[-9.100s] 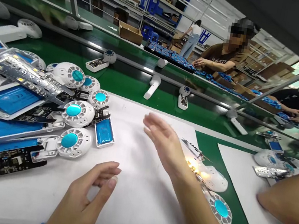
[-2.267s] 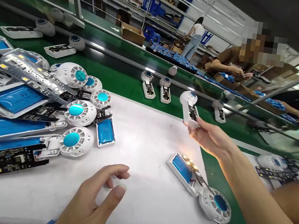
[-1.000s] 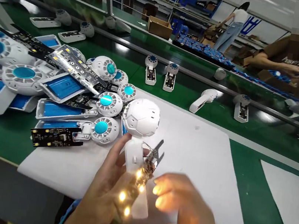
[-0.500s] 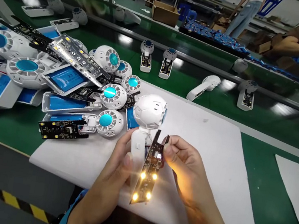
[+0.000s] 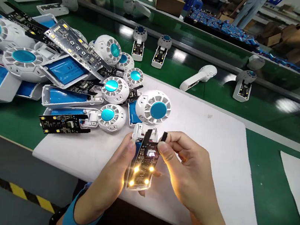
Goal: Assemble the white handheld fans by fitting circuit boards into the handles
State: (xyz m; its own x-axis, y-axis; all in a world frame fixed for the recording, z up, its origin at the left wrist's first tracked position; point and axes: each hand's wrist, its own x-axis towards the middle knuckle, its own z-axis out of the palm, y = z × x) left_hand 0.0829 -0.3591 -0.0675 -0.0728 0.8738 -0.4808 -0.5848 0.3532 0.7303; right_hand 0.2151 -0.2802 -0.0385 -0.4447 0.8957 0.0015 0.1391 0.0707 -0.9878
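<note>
Above the white paper [image 5: 192,134], my left hand [image 5: 115,165] is closed around the handle of a white handheld device [image 5: 142,105]. Its round, vented head has a shiny blue disc facing me. A black circuit board [image 5: 147,161] lies over the open side of the handle, with four-cornered yellow lights glowing and a small lit display. Between thumb and fingers, my right hand [image 5: 189,171] pinches the board's upper right prong. Some blue of a battery shows at the handle's left edge; the board hides most of the inside.
A pile of similar devices [image 5: 24,58] with open handles and loose boards lies to the left. More units, including a closed-up one [image 5: 200,77], lie on the green conveyor belt [image 5: 171,65] behind. A cardboard box [image 5: 169,1] and blue parts [image 5: 221,27] are beyond, near other people.
The device has turned so its blue disc and the handle's open side face me. The lit board has moved slightly up and left, over the handle. Units on the belt have shifted left.
</note>
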